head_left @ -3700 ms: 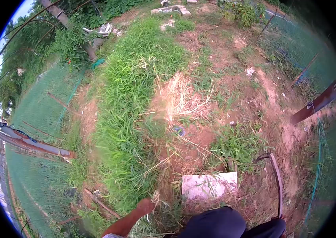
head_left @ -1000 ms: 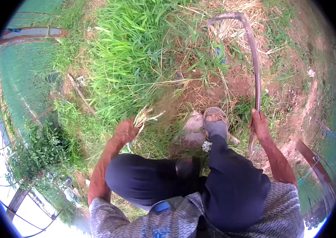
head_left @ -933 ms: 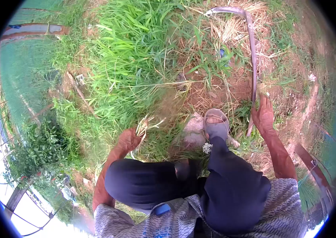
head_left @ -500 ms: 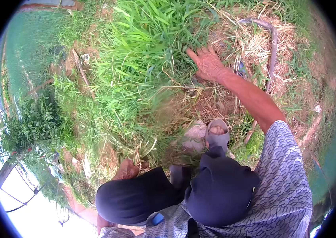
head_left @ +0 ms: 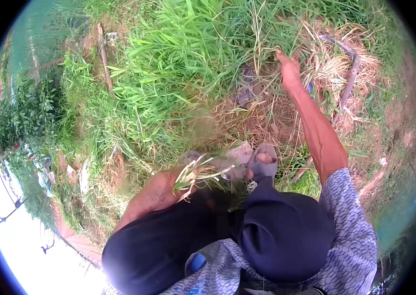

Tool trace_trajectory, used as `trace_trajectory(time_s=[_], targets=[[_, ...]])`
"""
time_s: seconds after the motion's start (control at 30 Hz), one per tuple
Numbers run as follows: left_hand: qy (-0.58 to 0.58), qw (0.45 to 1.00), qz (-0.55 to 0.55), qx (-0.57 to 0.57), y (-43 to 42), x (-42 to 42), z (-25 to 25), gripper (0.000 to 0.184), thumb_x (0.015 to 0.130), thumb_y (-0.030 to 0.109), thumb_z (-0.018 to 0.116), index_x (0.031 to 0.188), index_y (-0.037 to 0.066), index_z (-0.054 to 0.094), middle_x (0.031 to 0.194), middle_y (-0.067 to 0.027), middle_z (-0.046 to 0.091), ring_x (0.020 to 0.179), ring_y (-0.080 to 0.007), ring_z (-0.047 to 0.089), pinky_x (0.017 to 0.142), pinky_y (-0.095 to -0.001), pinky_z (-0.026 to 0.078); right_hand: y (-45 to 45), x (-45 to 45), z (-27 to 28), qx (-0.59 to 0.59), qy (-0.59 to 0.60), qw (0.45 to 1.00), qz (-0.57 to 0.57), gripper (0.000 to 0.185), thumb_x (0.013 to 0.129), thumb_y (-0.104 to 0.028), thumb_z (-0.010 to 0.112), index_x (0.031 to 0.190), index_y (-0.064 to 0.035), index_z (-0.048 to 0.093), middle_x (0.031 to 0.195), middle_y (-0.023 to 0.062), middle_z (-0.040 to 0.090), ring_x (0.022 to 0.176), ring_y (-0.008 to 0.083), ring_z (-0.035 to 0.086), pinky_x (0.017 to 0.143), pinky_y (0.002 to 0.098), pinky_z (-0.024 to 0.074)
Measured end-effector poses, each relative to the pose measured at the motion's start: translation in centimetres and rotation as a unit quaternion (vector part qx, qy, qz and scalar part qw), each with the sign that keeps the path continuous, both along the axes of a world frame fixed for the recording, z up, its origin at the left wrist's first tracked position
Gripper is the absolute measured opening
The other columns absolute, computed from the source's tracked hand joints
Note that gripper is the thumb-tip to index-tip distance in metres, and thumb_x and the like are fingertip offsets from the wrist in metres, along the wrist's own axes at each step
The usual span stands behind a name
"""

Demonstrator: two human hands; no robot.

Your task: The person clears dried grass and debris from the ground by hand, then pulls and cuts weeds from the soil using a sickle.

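My left hand (head_left: 158,191) is closed around a bunch of grass (head_left: 199,176) beside my left knee, its pale stems and root ends sticking out to the right. My right arm reaches forward to the edge of a thick stand of green grass (head_left: 173,54). There my right hand (head_left: 290,70) is closed at some thin grass stems (head_left: 258,37); its fingertips are partly hidden. Just left of this hand, a dark patch of ground (head_left: 248,86) shows between the blades.
Dry straw (head_left: 336,69) lies to the right, with a curved grey pipe-like piece (head_left: 353,73) across it. A stick (head_left: 104,59) lies at the left. My sandalled foot (head_left: 264,164) stands near a pale stone (head_left: 240,153). Green netting (head_left: 23,44) hangs at the left.
My right hand has moved right and closed, drawing grass stems aside and baring dark ground. My left hand has risen beside the knee, bringing its grass bunch into fuller view.
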State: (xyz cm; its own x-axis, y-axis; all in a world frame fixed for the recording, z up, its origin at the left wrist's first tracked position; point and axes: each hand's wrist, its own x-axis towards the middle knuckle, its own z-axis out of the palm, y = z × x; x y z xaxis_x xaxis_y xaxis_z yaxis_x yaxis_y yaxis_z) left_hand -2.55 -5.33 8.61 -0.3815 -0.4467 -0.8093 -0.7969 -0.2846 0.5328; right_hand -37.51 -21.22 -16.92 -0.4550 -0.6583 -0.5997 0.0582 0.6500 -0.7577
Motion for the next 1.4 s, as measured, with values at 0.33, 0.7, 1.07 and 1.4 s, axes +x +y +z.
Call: trace_trajectory(time_s=[0.33,0.7,1.07,1.4], targets=[[-0.037,0.997,-0.054,0.051,-2.7,-1.1,-2.7,0.048,0.085,0.027,0.065,0.127,0.011,0.049,0.099,-0.0212,0.064,0.092,-0.0391,0.062,0.079,-0.0446,0.050,19.7,2.4,13.0,0.076,-0.073,0.798,0.593,0.059,0.080,-0.038,0.064,0.126,-0.0037,0.049,0.119,0.0228,0.055,0.109,0.0372,0.054,0.093,0.0487,0.0435],[-0.086,0.993,-0.008,0.079,-1.7,0.9,-3.2,0.036,0.085,0.030,0.063,0.110,0.005,0.055,0.094,-0.0169,0.064,0.088,-0.0349,0.063,0.077,-0.0426,0.049,5.2,13.0,2.6,-0.266,0.352,0.705,0.556,0.094,0.067,-0.030,0.079,0.140,-0.0012,0.026,0.101,0.0255,0.059,0.108,0.0410,0.050,0.088,0.0520,0.0420],[-0.086,0.988,0.092,0.087,-0.7,1.3,-1.3,0.037,0.084,0.029,0.065,0.112,0.007,0.057,0.093,-0.0168,0.066,0.087,-0.0314,0.064,0.076,-0.0408,0.049,2.4,13.5,-1.8,-0.112,0.010,0.876,0.469,0.049,0.082,-0.031,0.068,0.120,-0.0032,0.056,0.106,0.0134,0.063,0.100,0.0225,0.056,0.089,0.0390,0.0445],[-0.068,0.993,0.011,0.097,-1.3,1.8,-4.9,0.039,0.084,0.036,0.063,0.106,0.004,0.058,0.093,-0.0190,0.065,0.088,-0.0345,0.063,0.079,-0.0420,0.049,13.6,-2.5,9.9,0.192,-0.069,0.978,0.052,0.072,0.080,-0.056,0.060,0.133,-0.0075,0.047,0.130,0.0176,0.050,0.116,0.0323,0.049,0.099,0.0508,0.0407]])
